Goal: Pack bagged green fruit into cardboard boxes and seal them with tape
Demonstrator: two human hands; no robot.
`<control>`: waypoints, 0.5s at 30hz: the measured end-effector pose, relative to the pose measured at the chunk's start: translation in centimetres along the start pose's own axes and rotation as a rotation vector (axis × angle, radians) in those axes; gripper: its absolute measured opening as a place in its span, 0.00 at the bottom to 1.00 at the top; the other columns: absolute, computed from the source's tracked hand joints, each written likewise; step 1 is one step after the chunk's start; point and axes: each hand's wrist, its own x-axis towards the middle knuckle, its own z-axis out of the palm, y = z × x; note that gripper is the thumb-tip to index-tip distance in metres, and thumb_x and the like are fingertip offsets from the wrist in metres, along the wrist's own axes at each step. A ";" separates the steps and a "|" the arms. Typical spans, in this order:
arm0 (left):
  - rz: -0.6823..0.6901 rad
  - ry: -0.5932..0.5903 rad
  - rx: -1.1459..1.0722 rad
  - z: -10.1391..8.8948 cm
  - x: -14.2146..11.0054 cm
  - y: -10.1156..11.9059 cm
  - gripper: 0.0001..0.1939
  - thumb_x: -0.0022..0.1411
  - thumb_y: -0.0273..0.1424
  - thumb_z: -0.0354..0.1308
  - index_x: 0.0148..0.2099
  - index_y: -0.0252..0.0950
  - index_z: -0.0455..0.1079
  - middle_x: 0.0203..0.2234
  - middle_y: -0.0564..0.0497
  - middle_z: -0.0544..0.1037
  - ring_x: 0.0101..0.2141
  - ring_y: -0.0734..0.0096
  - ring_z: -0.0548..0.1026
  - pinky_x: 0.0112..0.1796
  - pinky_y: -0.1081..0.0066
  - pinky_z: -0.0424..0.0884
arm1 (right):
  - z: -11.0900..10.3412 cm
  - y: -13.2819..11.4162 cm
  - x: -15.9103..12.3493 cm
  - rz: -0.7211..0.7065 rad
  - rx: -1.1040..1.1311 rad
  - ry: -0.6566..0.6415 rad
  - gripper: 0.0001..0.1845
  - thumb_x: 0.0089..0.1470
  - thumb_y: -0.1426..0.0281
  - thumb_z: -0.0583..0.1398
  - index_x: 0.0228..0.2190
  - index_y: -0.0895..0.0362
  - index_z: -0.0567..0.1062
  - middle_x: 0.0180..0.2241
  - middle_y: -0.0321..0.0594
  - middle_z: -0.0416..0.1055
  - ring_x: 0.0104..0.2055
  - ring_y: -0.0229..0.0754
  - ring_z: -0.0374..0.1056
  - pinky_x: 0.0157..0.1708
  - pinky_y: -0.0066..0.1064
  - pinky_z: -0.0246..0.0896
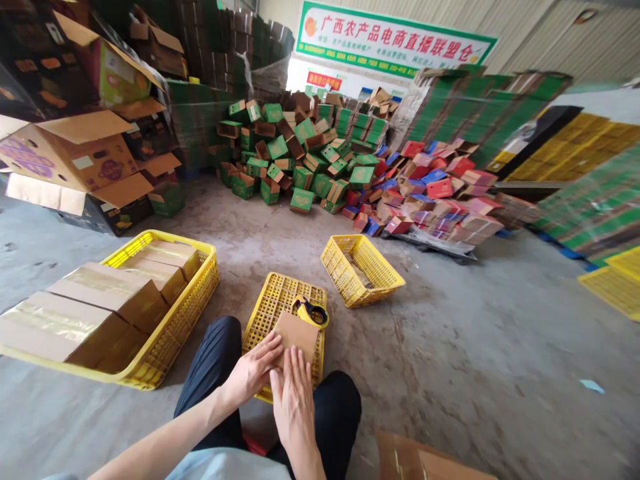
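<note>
Basically, both hands are flat on a small brown cardboard box (299, 331), which sits atop a yellow plastic crate (264, 303) btwn the person's knees. L hand (251, 368) reaches in at an angle, fingers straight & close together, tips on the box's left edge; R hand (295, 398) lies palm-down over the near part, fingers long & slightly fanned. Grip: both open, pressing or resting, can't tell how hard. Box top = squarish, smooth, matte; depth hidden by the hands. Crate's upper face is a flat lattice w/ rows of small holes. Just beyond the box, on the same crate: tape dispenser (303, 311), yellow body, round black ring.

To the left, a big oblong yellow basket (210, 263), mesh-walled, rounded rim, w/ plain cardboard cartons (106, 287) in it, shiny tape strips across their tops. Fwd-right, a smaller yellow basket (370, 293), slatted sides flaring up; brownish contents, can't tell what. Floor (480, 360) is grey, scuffed, concrete-like. Further back: a loose heap of green boxes (301, 200), plus red & blue boxes (440, 189) alongside, angular, tumbled every which way.
</note>
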 end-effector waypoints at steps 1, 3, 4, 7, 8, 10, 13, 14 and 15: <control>0.005 0.009 -0.010 -0.1 0.0 -0.1 0.26 0.73 0.34 0.58 0.70 0.38 0.66 0.67 0.39 0.71 0.70 0.52 0.61 0.64 0.52 0.70 | 0.1 -0.2 0.3 -0.002 0.004 -0.002 0.36 0.73 0.52 0.49 0.70 0.62 0.61 0.68 0.58 0.63 0.70 0.60 0.62 0.67 0.54 0.61; 0.007 0.020 -0.025 -0.4 0.2 -0.2 0.25 0.73 0.34 0.58 0.69 0.39 0.67 0.65 0.40 0.73 0.70 0.53 0.63 0.64 0.52 0.70 | 0.3 -0.5 1.0 -0.008 0.014 -0.010 0.37 0.72 0.51 0.49 0.70 0.63 0.62 0.68 0.58 0.63 0.70 0.60 0.62 0.67 0.54 0.62; 0.005 0.018 -0.033 -0.5 0.4 -0.2 0.25 0.73 0.34 0.58 0.69 0.40 0.67 0.64 0.41 0.74 0.70 0.53 0.63 0.64 0.52 0.70 | 0.3 -0.5 1.4 -0.009 0.020 -0.016 0.37 0.72 0.51 0.50 0.70 0.63 0.62 0.68 0.58 0.63 0.70 0.60 0.62 0.67 0.54 0.62; 0.013 -0.010 -0.062 -1.0 0.9 0.0 0.24 0.75 0.34 0.55 0.70 0.42 0.67 0.63 0.43 0.75 0.69 0.54 0.64 0.66 0.51 0.68 | 0.2 -0.4 2.7 -0.008 0.044 -0.045 0.37 0.72 0.52 0.49 0.70 0.62 0.61 0.68 0.56 0.65 0.69 0.58 0.63 0.66 0.51 0.64; 0.020 -0.019 -0.075 -1.1 1.0 0.0 0.24 0.75 0.34 0.55 0.70 0.42 0.66 0.64 0.43 0.74 0.69 0.54 0.65 0.66 0.51 0.67 | 0.1 -0.4 3.2 -0.015 0.050 -0.058 0.36 0.73 0.52 0.49 0.70 0.62 0.62 0.67 0.54 0.66 0.69 0.57 0.64 0.66 0.51 0.64; 0.027 -0.021 -0.101 -1.2 1.2 0.1 0.24 0.75 0.35 0.55 0.70 0.42 0.67 0.65 0.43 0.73 0.69 0.53 0.64 0.66 0.50 0.68 | -0.2 -0.3 4.3 -0.047 0.055 -0.085 0.34 0.74 0.54 0.47 0.68 0.63 0.65 0.67 0.53 0.67 0.69 0.56 0.64 0.66 0.50 0.64; 0.019 0.006 -0.119 -1.1 1.2 0.0 0.24 0.76 0.34 0.54 0.70 0.42 0.66 0.66 0.43 0.72 0.70 0.52 0.63 0.64 0.51 0.71 | -0.6 -0.2 5.6 -0.110 0.058 -0.110 0.33 0.74 0.56 0.47 0.67 0.64 0.67 0.66 0.53 0.69 0.68 0.55 0.66 0.66 0.48 0.64; 0.021 0.018 -0.118 -1.1 1.2 0.0 0.24 0.76 0.34 0.55 0.71 0.42 0.65 0.66 0.42 0.72 0.69 0.52 0.64 0.64 0.51 0.71 | -0.8 -0.2 6.0 -0.126 0.061 -0.112 0.32 0.74 0.56 0.47 0.66 0.64 0.68 0.65 0.53 0.69 0.68 0.54 0.66 0.66 0.48 0.64; 0.027 0.027 -0.113 -1.1 1.2 -0.1 0.25 0.76 0.33 0.55 0.71 0.42 0.65 0.66 0.42 0.72 0.69 0.52 0.65 0.64 0.52 0.71 | -1.0 -0.2 6.4 -0.136 0.065 -0.111 0.32 0.74 0.56 0.47 0.66 0.63 0.68 0.65 0.53 0.70 0.68 0.54 0.66 0.66 0.47 0.64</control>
